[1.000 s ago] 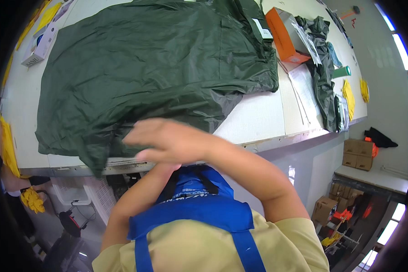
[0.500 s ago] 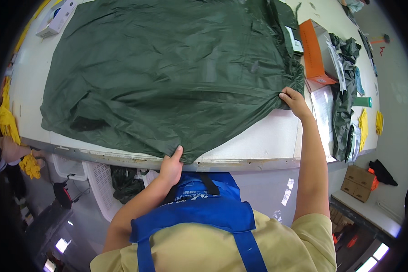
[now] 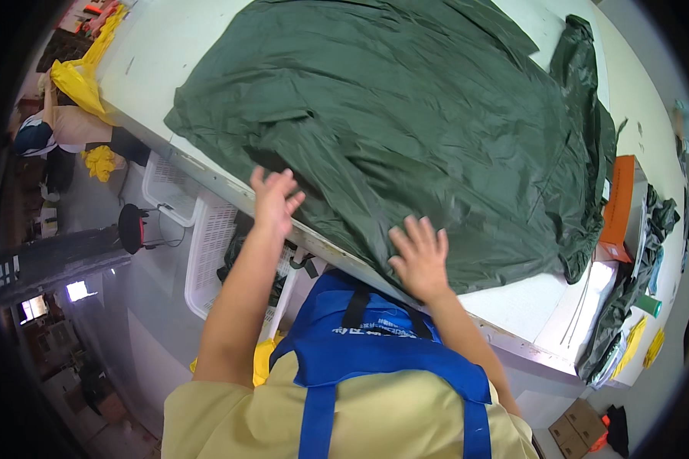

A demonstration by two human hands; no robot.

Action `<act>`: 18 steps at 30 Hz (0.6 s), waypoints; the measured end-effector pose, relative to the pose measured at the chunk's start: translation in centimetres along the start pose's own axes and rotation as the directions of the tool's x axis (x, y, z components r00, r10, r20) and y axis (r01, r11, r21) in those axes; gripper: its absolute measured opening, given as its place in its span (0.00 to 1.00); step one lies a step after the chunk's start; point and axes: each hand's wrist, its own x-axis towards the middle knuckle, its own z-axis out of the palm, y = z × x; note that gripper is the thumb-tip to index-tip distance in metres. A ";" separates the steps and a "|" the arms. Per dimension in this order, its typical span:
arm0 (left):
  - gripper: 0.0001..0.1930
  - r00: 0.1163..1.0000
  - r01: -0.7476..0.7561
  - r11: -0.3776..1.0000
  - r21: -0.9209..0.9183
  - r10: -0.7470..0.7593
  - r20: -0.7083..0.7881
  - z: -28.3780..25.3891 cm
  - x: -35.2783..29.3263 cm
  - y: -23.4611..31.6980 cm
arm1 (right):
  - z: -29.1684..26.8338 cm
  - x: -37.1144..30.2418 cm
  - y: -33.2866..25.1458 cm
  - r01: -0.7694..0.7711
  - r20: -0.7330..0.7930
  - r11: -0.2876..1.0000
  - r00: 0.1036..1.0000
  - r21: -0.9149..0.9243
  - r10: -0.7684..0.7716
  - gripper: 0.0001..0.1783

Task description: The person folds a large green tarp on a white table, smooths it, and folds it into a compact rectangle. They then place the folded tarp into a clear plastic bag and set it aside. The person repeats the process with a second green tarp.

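A dark green garment of thin, shiny fabric (image 3: 406, 99), apparently a raincoat, lies spread and wrinkled over the white table (image 3: 505, 306). One sleeve-like strip runs along its right side, with a gathered end near the orange box. My left hand (image 3: 274, 203) is raised at the garment's near left edge, fingers apart, holding nothing; a dark fold opening lies just beyond it. My right hand (image 3: 421, 260) is spread over the near edge of the fabric, palm down, and grips nothing. Whether its fingertips press on the cloth I cannot tell.
An orange box (image 3: 618, 200) and more dark green fabric (image 3: 616, 325) lie at the table's right end. White plastic baskets (image 3: 199, 264) stand below the front edge. At far left, a person (image 3: 73, 126) handles yellow fabric (image 3: 80, 84).
Both hands have let go of the fabric's edge. My right hand has come inward from the right corner, and the left has opened. The whole view has turned toward the left.
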 end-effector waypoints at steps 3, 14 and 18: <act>0.35 0.995 0.034 0.986 -0.161 -0.018 0.103 -3.3 6.6 4.0 | 1.3 0.4 -1.6 -0.004 0.082 1.000 0.997 -0.025 0.006 0.31; 0.11 0.185 -0.957 0.287 0.050 0.464 0.866 -3.1 0.5 11.6 | -6.3 6.3 -7.9 -0.134 0.029 0.299 0.943 0.945 0.332 0.31; 0.10 -0.100 -0.966 0.163 -0.199 0.478 0.873 -4.2 -5.0 9.6 | -10.5 10.8 -11.4 -0.108 0.295 -0.423 0.865 0.900 0.406 0.19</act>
